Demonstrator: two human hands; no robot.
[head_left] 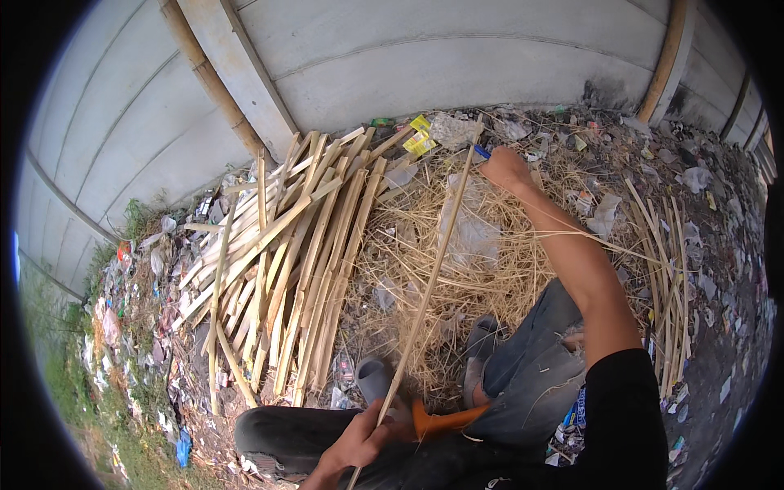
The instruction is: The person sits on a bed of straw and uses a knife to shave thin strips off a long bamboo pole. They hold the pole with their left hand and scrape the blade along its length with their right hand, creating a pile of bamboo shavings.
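A seated person's left hand [359, 441] grips the near end of a long bamboo strip [433, 269] — its axis running away toward the wall — while the right hand [506, 169] closes around, apparently, a blue-handled tool at its far end.

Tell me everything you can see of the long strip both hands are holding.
The long strip is a thin, pale yellow sliver, bamboo by its look, nearly straight. It runs from the left hand near the knees up and away to the right hand, which holds it with a blue-handled tool. It crosses over the pile of dry shavings. An orange object lies beside its near end.
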